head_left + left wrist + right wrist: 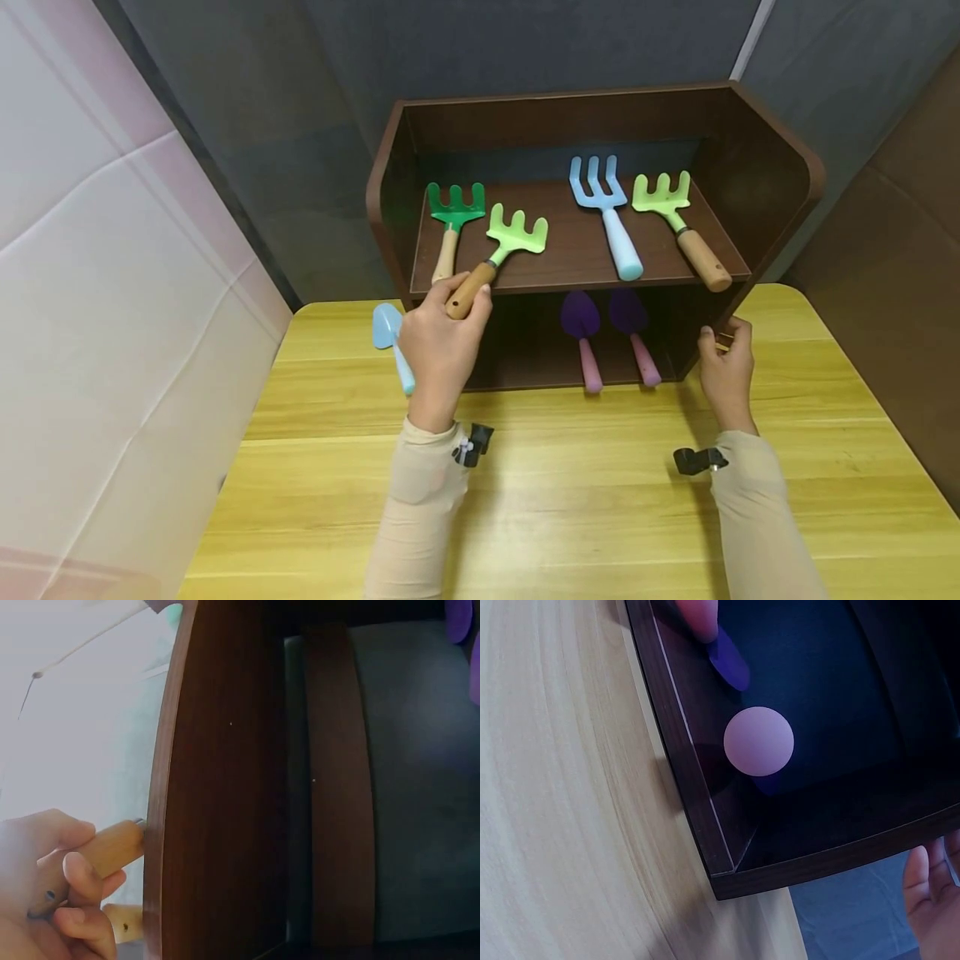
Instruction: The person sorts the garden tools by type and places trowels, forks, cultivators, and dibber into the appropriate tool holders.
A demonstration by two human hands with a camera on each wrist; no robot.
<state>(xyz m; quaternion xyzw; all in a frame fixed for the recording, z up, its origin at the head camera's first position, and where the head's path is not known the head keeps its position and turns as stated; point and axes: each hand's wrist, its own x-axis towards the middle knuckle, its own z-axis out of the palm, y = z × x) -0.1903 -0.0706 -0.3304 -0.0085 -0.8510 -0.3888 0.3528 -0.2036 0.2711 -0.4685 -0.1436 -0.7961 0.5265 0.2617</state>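
In the head view, my left hand point(442, 346) grips the wooden handle of a light green hand rake point(517, 233), its tines over the upper shelf of a brown rack point(555, 287). The left wrist view shows fingers and thumb around that handle point(112, 851). Just left of it lies a dark green hand rake point(456, 204). My right hand point(729, 367) is beside the rack's right side, fingers loosely bent; the right wrist view shows its fingertips point(916, 862) at the outer wall. I see no tool in it.
On the upper shelf lie a light blue hand fork point(618, 242) and another light green rake point(701, 254). Two purple trowels with pink handles point(590, 367) are in the lower compartment. A light blue trowel point(386, 325) is left of the rack on the wooden table point(585, 492).
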